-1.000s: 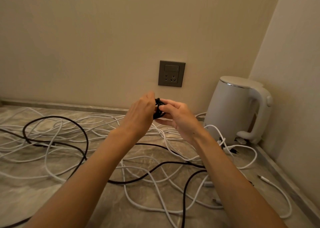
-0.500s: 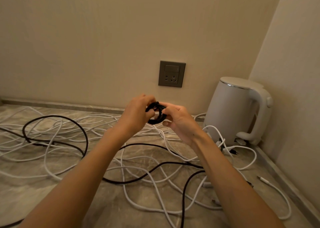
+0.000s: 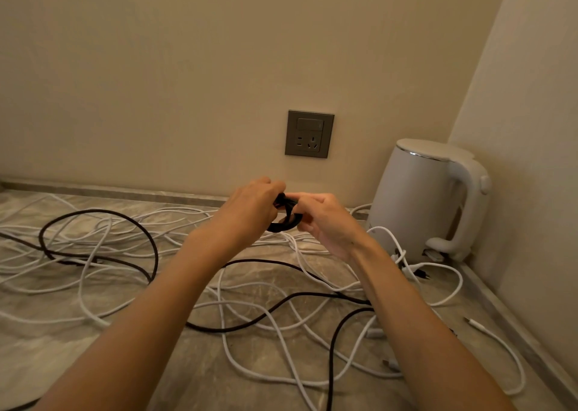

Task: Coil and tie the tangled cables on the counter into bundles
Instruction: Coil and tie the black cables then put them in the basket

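Observation:
A small coil of black cable (image 3: 289, 220) is held up above the counter between both hands. My left hand (image 3: 250, 210) grips its left side with curled fingers. My right hand (image 3: 325, 220) pinches its top and right side. Most of the coil is hidden by the fingers. Below lies a tangle of white cables (image 3: 93, 254) spread over the marble counter (image 3: 37, 348). Long black cables (image 3: 103, 213) loop across them, one running forward between my forearms.
A white electric kettle (image 3: 422, 198) stands in the back right corner against the side wall. A grey wall socket (image 3: 309, 134) sits above the counter's back edge. Loose white plug ends (image 3: 472, 321) lie near the right edge.
Both hands have lowered a little and turned the black coil, so more of its lower loop shows. The cables on the counter lie as before.

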### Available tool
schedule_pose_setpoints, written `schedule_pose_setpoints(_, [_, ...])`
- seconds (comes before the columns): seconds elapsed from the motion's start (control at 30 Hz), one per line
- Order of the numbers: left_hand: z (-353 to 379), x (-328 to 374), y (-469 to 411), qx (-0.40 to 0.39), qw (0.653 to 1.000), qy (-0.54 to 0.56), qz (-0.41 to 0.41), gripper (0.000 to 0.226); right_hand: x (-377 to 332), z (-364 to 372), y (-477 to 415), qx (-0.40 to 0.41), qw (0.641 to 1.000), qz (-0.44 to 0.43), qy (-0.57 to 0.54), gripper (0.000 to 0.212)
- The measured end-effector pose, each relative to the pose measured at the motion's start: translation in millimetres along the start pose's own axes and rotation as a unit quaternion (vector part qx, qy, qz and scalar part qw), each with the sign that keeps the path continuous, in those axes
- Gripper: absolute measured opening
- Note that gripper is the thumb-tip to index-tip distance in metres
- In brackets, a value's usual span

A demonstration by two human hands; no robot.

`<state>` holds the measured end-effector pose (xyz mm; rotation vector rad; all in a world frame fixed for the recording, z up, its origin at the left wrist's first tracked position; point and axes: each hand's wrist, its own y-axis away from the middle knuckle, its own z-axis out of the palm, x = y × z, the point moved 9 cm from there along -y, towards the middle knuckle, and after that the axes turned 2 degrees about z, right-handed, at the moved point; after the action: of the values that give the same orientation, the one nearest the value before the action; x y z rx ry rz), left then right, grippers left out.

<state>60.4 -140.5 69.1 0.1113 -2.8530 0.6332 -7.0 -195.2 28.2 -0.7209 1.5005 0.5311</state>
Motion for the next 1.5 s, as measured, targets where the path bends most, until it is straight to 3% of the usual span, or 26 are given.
schedule_pose_setpoints(0.13, [-1,-1,2,0.062,0.996,0.059,-0.011,0.010,-4,-7,1,0.003,1.000,-0.007,0.004,0.041])
schedule_pose_setpoints(0.4, [1,-9,4,0.039,0.990,0.101,-0.091,0.015,-2,-5,-1,-0.021,0.999,0.001,0.025,0.041])
schedule_pose_setpoints(0.5, [3,-6,4,0.034,0.992,0.087,-0.087,0.013,-1,-5,-1,-0.011,0.998,0.001,0.054,0.041])
schedule_pose_setpoints(0.6, [7,-10,3,0.009,0.986,0.142,-0.091,0.008,-1,-6,1,-0.020,0.999,0.003,0.038,0.040])
schedule_pose_setpoints(0.77, [15,-12,7,-0.070,0.943,0.305,-0.116,0.009,-3,-7,2,-0.045,0.999,0.003,0.011,0.040])
schedule_pose_setpoints(0.93, [21,-10,17,-0.165,0.853,0.477,-0.129,0.021,-4,-13,1,-0.049,0.999,-0.006,0.003,0.042])
schedule_pose_setpoints(1.0, [23,-9,18,-0.178,0.839,0.499,-0.123,0.026,-4,-14,0,-0.034,0.999,-0.013,-0.014,0.041])
schedule_pose_setpoints(1.23, [19,-8,15,-0.136,0.864,0.467,-0.129,0.016,1,-13,-3,-0.011,0.998,-0.011,-0.054,0.039])
schedule_pose_setpoints(1.37, [13,-12,11,-0.078,0.918,0.369,-0.125,0.017,1,-9,-2,0.004,0.999,-0.013,-0.045,0.040])
schedule_pose_setpoints(1.5, [2,-13,8,-0.006,0.949,0.294,-0.115,0.024,-2,-11,-2,0.009,0.998,-0.017,-0.057,0.038])
